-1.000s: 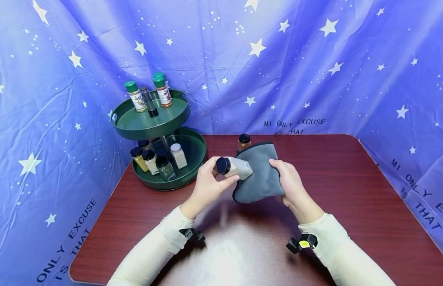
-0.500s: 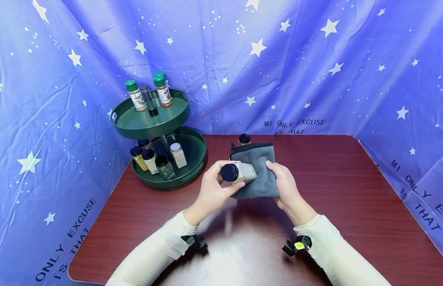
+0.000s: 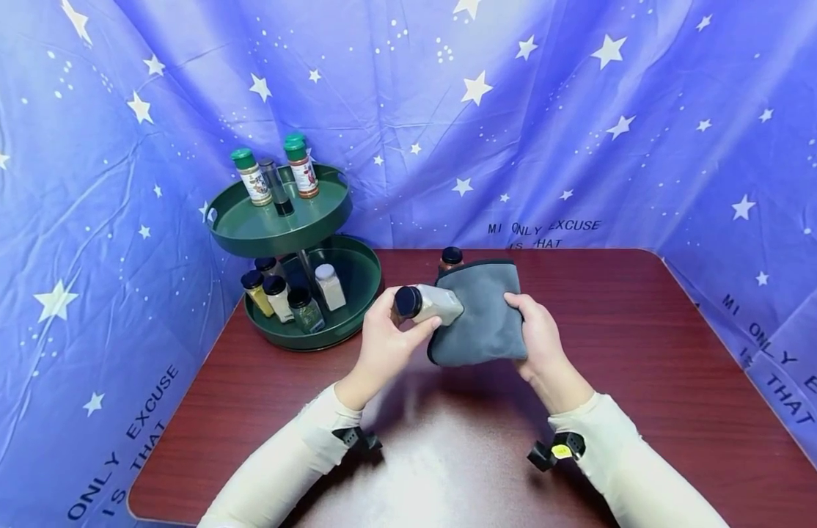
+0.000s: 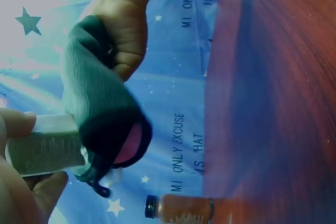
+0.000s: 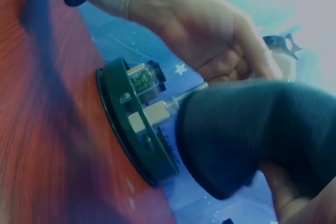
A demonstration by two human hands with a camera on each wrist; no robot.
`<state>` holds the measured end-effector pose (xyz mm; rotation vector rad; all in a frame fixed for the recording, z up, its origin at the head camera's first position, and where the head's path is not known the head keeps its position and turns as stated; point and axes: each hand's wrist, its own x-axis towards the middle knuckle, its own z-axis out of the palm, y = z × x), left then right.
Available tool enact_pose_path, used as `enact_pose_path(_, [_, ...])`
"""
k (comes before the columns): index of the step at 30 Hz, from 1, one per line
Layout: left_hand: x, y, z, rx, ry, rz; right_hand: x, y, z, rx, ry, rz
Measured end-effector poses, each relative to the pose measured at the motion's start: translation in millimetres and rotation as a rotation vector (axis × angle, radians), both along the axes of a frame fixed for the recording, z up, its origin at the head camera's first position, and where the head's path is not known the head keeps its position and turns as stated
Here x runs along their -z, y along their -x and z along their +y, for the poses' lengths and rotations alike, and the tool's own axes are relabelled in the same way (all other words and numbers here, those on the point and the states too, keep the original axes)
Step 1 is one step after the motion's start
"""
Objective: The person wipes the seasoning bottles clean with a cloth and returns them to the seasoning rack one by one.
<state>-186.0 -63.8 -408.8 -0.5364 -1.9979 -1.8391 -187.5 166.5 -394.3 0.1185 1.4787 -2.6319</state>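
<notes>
On the red-brown worktop stands a green two-tier rack. Above the worktop, the right hand's grip pinches a grey cloth; the left hand's grip holds a pale-filled jar, tilted, its base by the cloth. Beyond stands an amber jar.

One pale-filled jar in the left hand; one grey cloth in the right hand. Beyond the grip, one brownish jar. Left of it, one two-tier stand: three green-capped bottles, one dark tube above; four black-capped jars, one white-topped jar below.
</notes>
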Motion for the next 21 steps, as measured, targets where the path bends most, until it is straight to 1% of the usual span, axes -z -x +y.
enact_pose_path(3, [0.2,-2.0,1.3,0.019,-0.01,-0.047,-1.4,-0.4,0.4,0.055,0.043,0.014])
enact_pose_path(6, [1.2,-4.1,2.8,0.052,-0.039,-0.08,0.5,-0.2,-1.6,0.058,0.085,0.018])
enact_pose_path(7, [1.5,-4.7,3.3,0.061,-0.05,-0.087,1.8,0.0,-3.0,0.049,0.09,0.016])
enact_pose_path(10, [2.2,-6.2,3.9,0.088,-0.068,-0.08,6.3,0.3,-7.6,0.006,0.102,0.002])
enact_pose_path(14, [1.5,-8.1,3.9,0.118,-0.07,-0.048,11.6,-0.1,-11.4,-0.046,0.08,0.0])
enact_pose_path(17, [-0.3,-8.1,3.2,0.118,-0.07,-0.028,14.1,-0.6,-11.2,-0.096,0.036,0.018])
enact_pose_path(21, [-2.7,-6.3,1.4,0.1,-0.063,-0.028,14.7,-1.0,-8.8,-0.155,-0.019,0.04])
